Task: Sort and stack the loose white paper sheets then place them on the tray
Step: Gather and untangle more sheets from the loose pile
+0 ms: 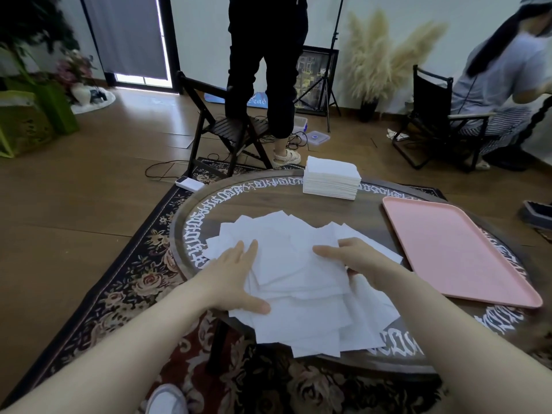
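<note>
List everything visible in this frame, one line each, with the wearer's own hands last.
loose paper sheets: many, white, spread on the table's near side
stacked sheets: one neat pile, white, table's far edge
tray: one, pink, bare, table's right side
round table: one, dark wood, white lettering round the rim
folding chair: one, dark, behind the table
standing person: one, black clothes, beside that chair
seated person: one, far right
pampas grass: one bunch, cream, back wall
left hand: flat on the sheets
right hand: on the sheets, thumb underneath
</note>
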